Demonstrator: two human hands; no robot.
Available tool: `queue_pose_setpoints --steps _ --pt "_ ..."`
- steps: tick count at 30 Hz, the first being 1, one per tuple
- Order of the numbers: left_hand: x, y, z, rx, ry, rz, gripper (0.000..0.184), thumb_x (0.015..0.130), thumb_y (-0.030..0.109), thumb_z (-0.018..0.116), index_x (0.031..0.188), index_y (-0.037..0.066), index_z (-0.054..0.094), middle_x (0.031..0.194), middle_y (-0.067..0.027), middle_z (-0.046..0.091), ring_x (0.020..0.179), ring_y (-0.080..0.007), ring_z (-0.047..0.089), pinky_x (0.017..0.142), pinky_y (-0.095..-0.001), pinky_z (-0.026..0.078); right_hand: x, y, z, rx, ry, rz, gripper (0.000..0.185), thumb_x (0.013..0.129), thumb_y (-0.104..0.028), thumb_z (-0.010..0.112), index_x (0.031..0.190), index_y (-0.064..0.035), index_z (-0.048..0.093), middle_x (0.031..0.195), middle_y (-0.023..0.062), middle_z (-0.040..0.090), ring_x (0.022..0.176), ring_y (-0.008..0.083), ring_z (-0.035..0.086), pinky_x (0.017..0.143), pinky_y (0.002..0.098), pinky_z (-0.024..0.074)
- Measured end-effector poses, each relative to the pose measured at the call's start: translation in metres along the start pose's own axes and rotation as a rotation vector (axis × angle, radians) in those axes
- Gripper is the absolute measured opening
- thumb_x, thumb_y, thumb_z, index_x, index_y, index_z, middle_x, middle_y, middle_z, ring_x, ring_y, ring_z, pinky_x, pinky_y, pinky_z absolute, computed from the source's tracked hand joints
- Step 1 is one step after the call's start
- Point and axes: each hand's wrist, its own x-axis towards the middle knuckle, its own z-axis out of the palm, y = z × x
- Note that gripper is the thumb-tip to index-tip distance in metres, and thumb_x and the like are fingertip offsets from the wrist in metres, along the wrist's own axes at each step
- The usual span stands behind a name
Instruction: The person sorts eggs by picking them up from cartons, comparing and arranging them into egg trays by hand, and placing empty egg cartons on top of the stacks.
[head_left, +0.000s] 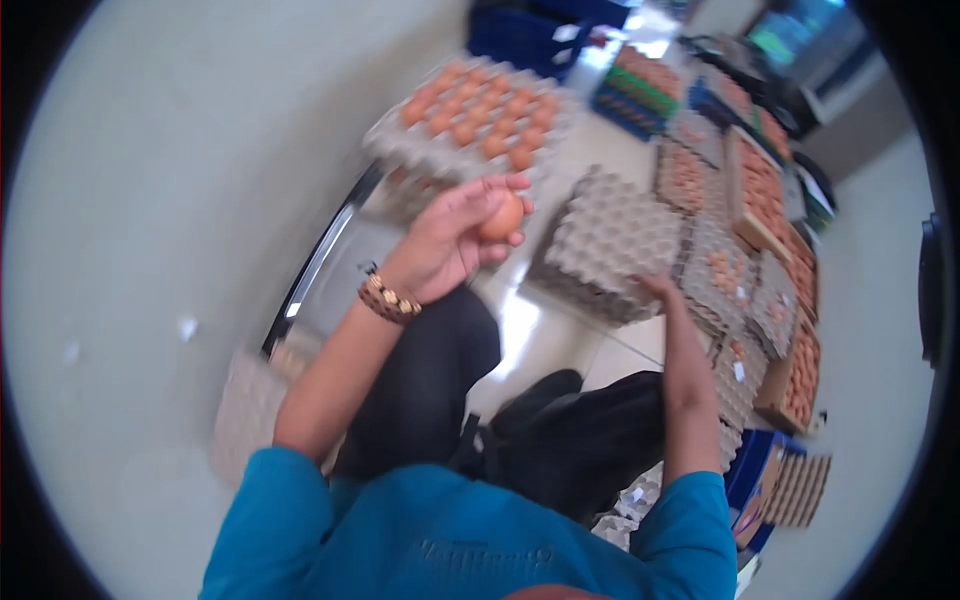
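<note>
My left hand [458, 240], with a beaded bracelet at the wrist, has its fingers wrapped round a brown egg [502, 217]. Just beyond it, a stack of grey trays [385, 135] bears rows of brown eggs [463, 133] on top. To the right, a tall stack of empty grey egg trays [615, 225] stands on the tiled floor. My right hand [652, 290] is at the near right edge of that stack, touching it; its fingers are small and blurred, and their grip is unclear.
Trays of eggs [722, 275] and wooden boxes of eggs [760, 190] line the right side. Blue crates [520, 40] stand at the top. More grey trays [250, 405] are at the lower left, beside a dark-edged surface [320, 260]. My knees are below my hands.
</note>
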Motion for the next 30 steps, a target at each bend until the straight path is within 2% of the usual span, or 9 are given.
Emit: queue_pose_setpoints --steps 2,4,8,10,12,16,19,22,30 --pt "-0.074 0.024 -0.032 0.05 0.13 0.052 0.034 0.101 0.026 0.049 0.127 0.004 0.048 0.111 -0.0099 0.055 0.074 -0.0103 0.051 0.052 -0.017 0.041 0.001 0.003 0.002 0.06 -0.116 0.113 0.114 0.068 -0.051 0.082 0.15 -0.0145 0.013 0.14 0.0197 0.047 0.118 0.0418 0.055 0.085 0.0665 0.0491" --pt "-0.151 0.042 -0.058 0.098 0.335 0.113 0.029 0.101 0.028 0.047 0.121 0.006 0.05 0.109 -0.0081 0.056 0.066 -0.0073 0.045 0.043 -0.015 0.031 0.005 0.004 -0.003 0.09 -0.149 0.107 0.108 0.07 -0.052 0.08 0.151 -0.0155 0.02 0.147 0.0143 0.041 0.126 0.0412 0.049 0.086 0.0686 0.0471" --pt "-0.313 0.038 -0.098 0.297 0.874 0.298 0.029 0.102 0.029 0.045 0.12 0.007 0.05 0.111 -0.0074 0.056 0.069 -0.0083 0.048 0.053 -0.0171 0.041 0.052 0.03 0.002 -0.049 -0.209 0.05 0.1 0.07 -0.051 0.08 0.148 -0.0195 0.026 0.148 0.0137 0.039 0.128 0.0421 0.044 0.086 0.0695 0.0427" --pt "-0.372 0.024 -0.114 0.388 1.135 0.343 0.031 0.101 0.025 0.048 0.124 0.006 0.05 0.112 -0.0081 0.057 0.075 -0.0111 0.054 0.062 -0.021 0.048 -0.003 -0.002 -0.007 -0.151 -0.175 -0.05 0.091 0.07 -0.045 0.08 0.14 -0.0022 0.042 0.131 0.0224 0.055 0.11 0.0428 0.058 0.08 0.062 0.0497" --pt "-0.414 -0.002 -0.123 0.433 1.392 0.359 0.034 0.098 0.021 0.054 0.128 0.004 0.051 0.113 -0.009 0.058 0.085 -0.0149 0.061 0.074 -0.0272 0.055 0.025 0.011 -0.003 -0.162 -0.187 -0.057 0.09 0.071 -0.041 0.08 0.144 -0.0089 0.037 0.137 0.0207 0.05 0.116 0.0433 0.054 0.08 0.0632 0.0487" --pt "-0.459 -0.04 -0.161 1.001 1.532 0.255 0.042 0.089 0.009 0.069 0.127 -0.001 0.055 0.118 -0.0106 0.058 0.111 -0.0205 0.061 0.091 -0.0326 0.054 0.018 0.003 -0.007 -0.104 -0.228 0.02 0.097 0.07 -0.039 0.08 0.148 -0.0142 0.028 0.144 0.0181 0.044 0.123 0.0405 0.049 0.081 0.0637 0.0481" --pt "-0.448 -0.056 -0.179 1.041 1.462 0.4 0.04 0.082 0.009 0.075 0.119 0.003 0.062 0.114 -0.0101 0.063 0.109 -0.0231 0.062 0.092 -0.0335 0.053 0.003 -0.004 -0.009 -0.098 -0.192 0.029 0.097 0.07 -0.038 0.079 0.148 -0.0135 0.028 0.143 0.0175 0.045 0.122 0.0396 0.05 0.08 0.0629 0.0481" --pt "-0.435 -0.052 -0.17 1.588 1.418 0.05 0.042 0.074 0.007 0.079 0.114 0.007 0.066 0.108 -0.01 0.066 0.107 -0.027 0.063 0.095 -0.035 0.05 -0.008 -0.004 -0.014 -0.136 -0.221 -0.003 0.097 0.07 -0.038 0.079 0.149 -0.013 0.028 0.141 0.0173 0.047 0.121 0.0396 0.051 0.081 0.0604 0.0486" --pt "-0.44 -0.055 -0.173 1.596 1.348 0.027 0.045 0.074 0.008 0.075 0.118 0.006 0.065 0.122 -0.0132 0.065 0.116 -0.0295 0.06 0.102 -0.0383 0.045 0.01 0.018 0.0 -0.089 -0.216 -0.195 0.112 0.061 -0.03 0.089 0.149 -0.0031 0.024 0.137 0.0209 0.05 0.12 0.0347 0.053 0.091 0.0484 0.0493"
